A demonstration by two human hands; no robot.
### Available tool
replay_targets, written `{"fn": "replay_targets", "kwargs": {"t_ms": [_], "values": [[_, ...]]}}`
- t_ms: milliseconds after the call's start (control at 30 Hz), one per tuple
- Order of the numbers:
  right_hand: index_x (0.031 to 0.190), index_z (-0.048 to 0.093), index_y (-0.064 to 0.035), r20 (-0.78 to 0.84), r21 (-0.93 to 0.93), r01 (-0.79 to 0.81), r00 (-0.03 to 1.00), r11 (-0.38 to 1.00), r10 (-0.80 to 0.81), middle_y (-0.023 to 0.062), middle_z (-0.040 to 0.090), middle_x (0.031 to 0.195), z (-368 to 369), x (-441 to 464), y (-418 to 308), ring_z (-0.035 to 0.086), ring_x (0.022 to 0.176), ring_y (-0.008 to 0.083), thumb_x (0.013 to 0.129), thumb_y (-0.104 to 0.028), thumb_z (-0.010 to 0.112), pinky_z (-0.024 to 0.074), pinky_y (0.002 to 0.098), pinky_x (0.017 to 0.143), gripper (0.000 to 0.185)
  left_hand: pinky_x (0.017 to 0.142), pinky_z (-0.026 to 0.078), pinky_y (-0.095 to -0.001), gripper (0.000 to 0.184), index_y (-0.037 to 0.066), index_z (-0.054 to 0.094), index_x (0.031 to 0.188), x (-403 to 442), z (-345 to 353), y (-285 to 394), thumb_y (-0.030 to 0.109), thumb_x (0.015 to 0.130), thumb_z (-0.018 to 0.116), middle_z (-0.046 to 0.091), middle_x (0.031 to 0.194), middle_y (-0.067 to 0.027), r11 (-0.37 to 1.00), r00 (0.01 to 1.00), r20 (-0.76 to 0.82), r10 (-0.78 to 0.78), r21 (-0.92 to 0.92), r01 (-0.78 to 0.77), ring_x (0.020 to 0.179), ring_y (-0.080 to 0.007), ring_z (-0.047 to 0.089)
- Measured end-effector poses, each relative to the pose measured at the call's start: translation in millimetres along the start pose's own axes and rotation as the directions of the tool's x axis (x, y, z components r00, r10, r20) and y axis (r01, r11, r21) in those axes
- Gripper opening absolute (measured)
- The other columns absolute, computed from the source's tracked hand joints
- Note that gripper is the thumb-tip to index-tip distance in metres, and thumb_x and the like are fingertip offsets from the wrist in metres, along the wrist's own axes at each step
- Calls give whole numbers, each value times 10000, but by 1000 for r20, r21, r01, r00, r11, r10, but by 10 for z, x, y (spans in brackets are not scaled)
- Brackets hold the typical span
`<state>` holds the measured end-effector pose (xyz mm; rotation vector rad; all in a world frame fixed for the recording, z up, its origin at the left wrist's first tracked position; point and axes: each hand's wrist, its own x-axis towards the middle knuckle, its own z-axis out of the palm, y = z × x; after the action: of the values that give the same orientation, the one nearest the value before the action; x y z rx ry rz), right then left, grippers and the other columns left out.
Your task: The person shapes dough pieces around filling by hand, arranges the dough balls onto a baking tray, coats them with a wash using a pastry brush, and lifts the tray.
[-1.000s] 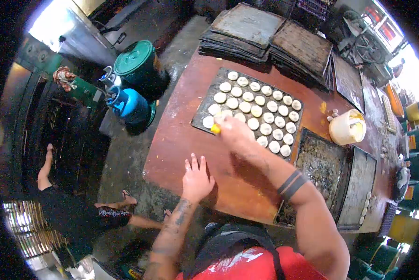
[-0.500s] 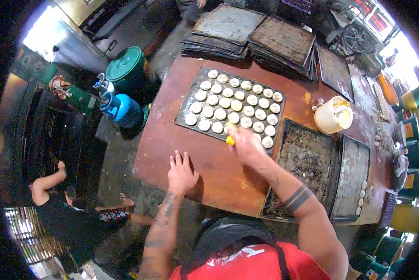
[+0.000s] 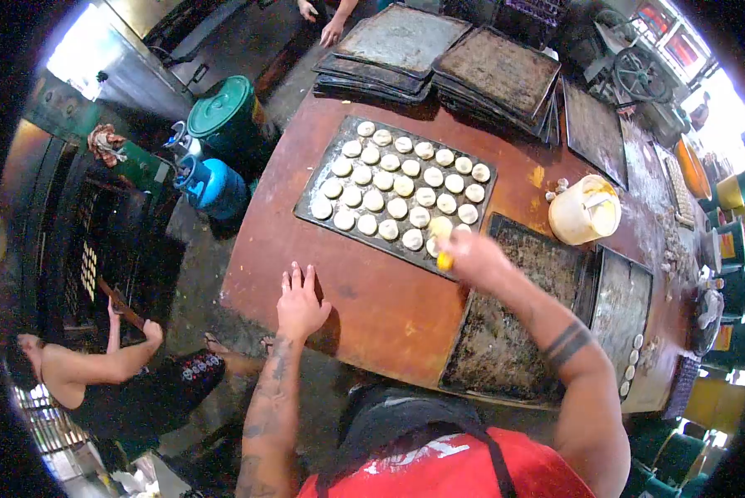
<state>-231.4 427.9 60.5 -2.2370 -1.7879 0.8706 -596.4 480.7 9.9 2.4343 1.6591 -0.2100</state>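
Note:
My right hand (image 3: 474,259) is closed around a pastry brush (image 3: 445,261) with a yellow handle. The brush's pale head meets the dough rounds near the lower right corner of a dark baking tray (image 3: 312,217). Rows of small, pale dough rounds (image 3: 373,201) cover this tray. My left hand (image 3: 302,307) lies flat on the reddish-brown table (image 3: 372,311), fingers spread, in front of the tray and touching nothing else.
A white tub (image 3: 573,217) with yellowish contents stands right of the tray. Dark trays (image 3: 526,274) lie nearer me, and stacked trays (image 3: 497,66) sit at the back. At left are a blue gas cylinder (image 3: 219,189), a green lidded bin (image 3: 220,108) and another person (image 3: 131,390).
My right hand has moved right with the brush, toward the tray's near right corner. My left hand stays flat. The person at left now holds a long wooden handle; another person's hands appear behind the table.

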Motion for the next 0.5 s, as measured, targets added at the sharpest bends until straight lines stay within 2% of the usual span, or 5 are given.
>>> {"fn": "replay_targets", "kwargs": {"t_ms": [67, 167, 267, 433, 500], "values": [[1004, 624, -116, 36, -159, 584, 809, 796, -586, 178, 657, 868, -5, -178, 49, 652, 832, 343, 842, -216, 681, 532, 419, 718, 199, 1056, 444, -510, 815, 63, 387, 1484, 15, 37, -11, 342, 786, 701, 314, 1546, -256, 1000, 1000, -5, -2, 9, 2, 1389, -478, 348], [948, 632, -87, 52, 148, 298, 950, 943, -308, 93, 659, 784, -399, 261, 409, 638, 720, 217, 886, -248, 648, 520, 371, 674, 173, 1051, 448, -511, 820, 64, 380, 1488, -8, 3, -6, 339, 785, 699, 308, 1549, -259, 1000, 1000, 11, -12, -2, 12, 1392, -480, 342], [934, 671, -72, -318, 210, -6, 945, 978, 74, 175, 677, 776, -778, 768, 845, 677, 706, 258, 847, -441, 672, 541, 400, 690, 380, 1046, 452, -511, 814, 64, 374, 1490, -12, -4, -3, 333, 789, 688, 307, 1549, -256, 1000, 1000, 15, -9, -1, 10, 1395, -480, 336], [1029, 625, -105, -575, -238, 109, 785, 965, -230, 227, 686, 842, -651, 1300, 571, 664, 816, 422, 950, -269, 473, 529, 511, 728, 236, 1045, 452, -517, 796, 61, 377, 1486, 0, 13, 22, 322, 793, 669, 312, 1543, -259, 999, 1000, 1, -25, -32, 25, 1400, -480, 326], [1040, 633, -86, -364, 62, 86, 930, 994, -58, 224, 683, 856, -380, 1346, 107, 653, 823, 399, 932, -282, 470, 503, 532, 738, 277, 1046, 451, -520, 799, 59, 378, 1485, -15, -15, 11, 323, 790, 670, 306, 1543, -265, 999, 1000, 7, -14, -31, 15, 1396, -485, 329]]}}
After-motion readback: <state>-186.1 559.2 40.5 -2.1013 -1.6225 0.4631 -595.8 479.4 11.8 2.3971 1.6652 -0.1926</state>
